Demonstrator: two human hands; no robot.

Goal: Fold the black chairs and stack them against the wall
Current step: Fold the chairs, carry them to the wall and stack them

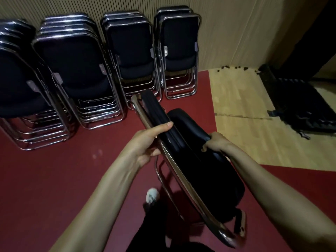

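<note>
Both hands clamp a folded black chair (190, 153) near the red floor's (54, 179) middle, left hand (147, 142) gripping its chrome frame, right hand (216, 142) pinching the seat edge.

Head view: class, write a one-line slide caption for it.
Left hand grips a black chair's back, right hand its seat, before four chair stacks against the wall.

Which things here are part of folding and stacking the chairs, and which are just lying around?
Job: held chair, left hand, right hand, stacked chairs, wall.
Lying about: black mat, dark scraps by the wall.
</note>
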